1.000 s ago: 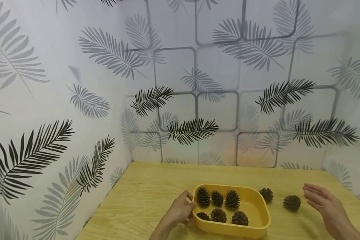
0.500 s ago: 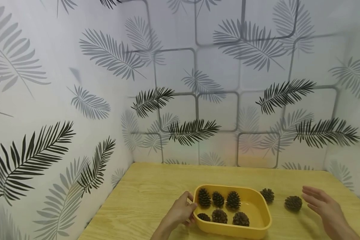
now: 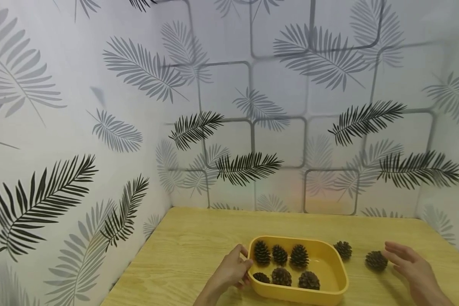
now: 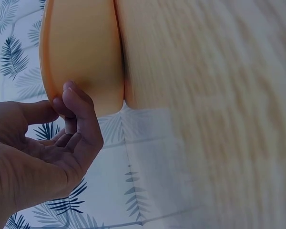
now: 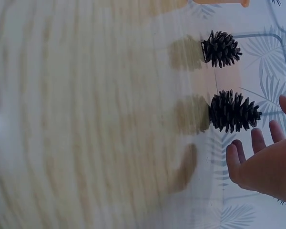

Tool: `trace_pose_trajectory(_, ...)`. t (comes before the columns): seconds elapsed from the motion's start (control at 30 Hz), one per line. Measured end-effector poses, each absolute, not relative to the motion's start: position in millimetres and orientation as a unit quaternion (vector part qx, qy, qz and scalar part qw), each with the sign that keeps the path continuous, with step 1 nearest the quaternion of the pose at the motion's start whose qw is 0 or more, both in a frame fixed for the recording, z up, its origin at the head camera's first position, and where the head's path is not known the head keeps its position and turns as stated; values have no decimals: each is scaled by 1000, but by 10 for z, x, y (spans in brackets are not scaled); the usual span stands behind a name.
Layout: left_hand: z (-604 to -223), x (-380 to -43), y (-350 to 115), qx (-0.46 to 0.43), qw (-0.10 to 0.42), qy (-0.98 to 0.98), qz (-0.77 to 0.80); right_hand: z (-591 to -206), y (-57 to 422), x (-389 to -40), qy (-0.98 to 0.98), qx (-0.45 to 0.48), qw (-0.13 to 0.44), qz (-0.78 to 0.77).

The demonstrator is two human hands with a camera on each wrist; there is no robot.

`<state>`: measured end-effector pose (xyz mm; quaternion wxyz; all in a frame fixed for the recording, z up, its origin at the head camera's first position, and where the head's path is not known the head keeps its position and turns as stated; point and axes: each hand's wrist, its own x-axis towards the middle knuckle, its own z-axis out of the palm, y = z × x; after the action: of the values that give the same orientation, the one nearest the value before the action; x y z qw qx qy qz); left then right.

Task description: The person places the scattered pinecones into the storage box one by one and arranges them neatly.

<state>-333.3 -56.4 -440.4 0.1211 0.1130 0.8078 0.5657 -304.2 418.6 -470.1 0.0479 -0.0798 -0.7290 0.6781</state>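
Observation:
My left hand (image 3: 231, 270) pinches the left rim of a yellow plastic tray (image 3: 334, 285), thumb and fingers on either side of its wall, as the left wrist view also shows on the tray (image 4: 81, 43). Several brown pine cones lie inside, among them a pine cone (image 3: 299, 256) in the back row and a pine cone (image 3: 309, 280) in the front row. My right hand (image 3: 415, 270) hovers with relaxed fingers just right of a loose pine cone (image 3: 376, 261). In the right wrist view the fingers (image 5: 232, 167) appear close to that pine cone (image 5: 233, 112), holding nothing.
Another loose pine cone (image 3: 343, 250) rests just off the tray's right rim. Everything stands on a yellow wood-grain table (image 3: 183, 246). A pale wall (image 3: 275, 187) with leaf prints rises behind it, and a similar wall (image 3: 72, 178) bounds the left side.
My right hand has moved slightly left and down, nearer the loose pine cone. The left hand keeps its grip on the tray. The whole view has shifted a little.

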Motion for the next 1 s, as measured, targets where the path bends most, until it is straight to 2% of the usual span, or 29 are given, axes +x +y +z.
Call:
trace_pose_trajectory(0.33, -4430, -3329, -556, 113, 123, 803, 571, -4775, 4148, -3040, -730, -91, 20, 677)
trace_pose_trajectory(0.53, -4438, -3334, -556, 116, 122, 799, 578, -4792, 4085, -3098, -744, -145, 9, 653)
trace_pose_trajectory(0.8, -4425, -3330, -545, 117, 125, 798, 578, -4876, 4069, -3195, -741, -195, 40, 641)
trace_pose_trajectory(1.0, -4428, -3346, -560, 112, 126, 797, 580, -4897, 4044, -3235, -751, -198, 43, 629)
